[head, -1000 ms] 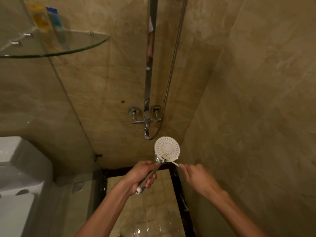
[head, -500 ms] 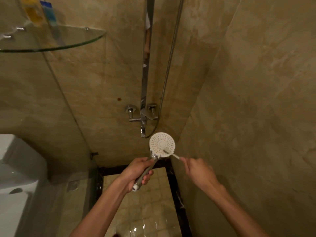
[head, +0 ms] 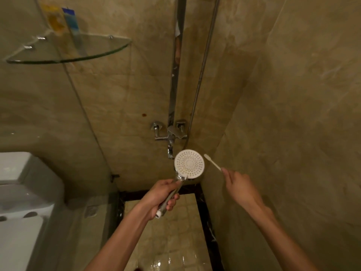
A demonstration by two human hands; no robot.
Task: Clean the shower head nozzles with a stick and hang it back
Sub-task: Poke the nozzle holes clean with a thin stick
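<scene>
Head view, looking down into a tiled shower corner. The left hand (head: pixel 163 194) has its grip closed around the chrome handle of a shower head (head: pixel 189 163), fingers wrapped near the handle's lower end; the round white nozzle face rises above the hand, turned toward the camera. The right hand (head: pixel 237 185) pinches the lower end of a thin white stick (head: pixel 212 162) between its fingertips. The stick slants up and left from that grip, its tip just beside the head's right rim, not touching. Behind them, a chrome mixer tap (head: pixel 171 133) is fixed to the wall. A glass corner shelf (head: pixel 82 49) sits upper left.
</scene>
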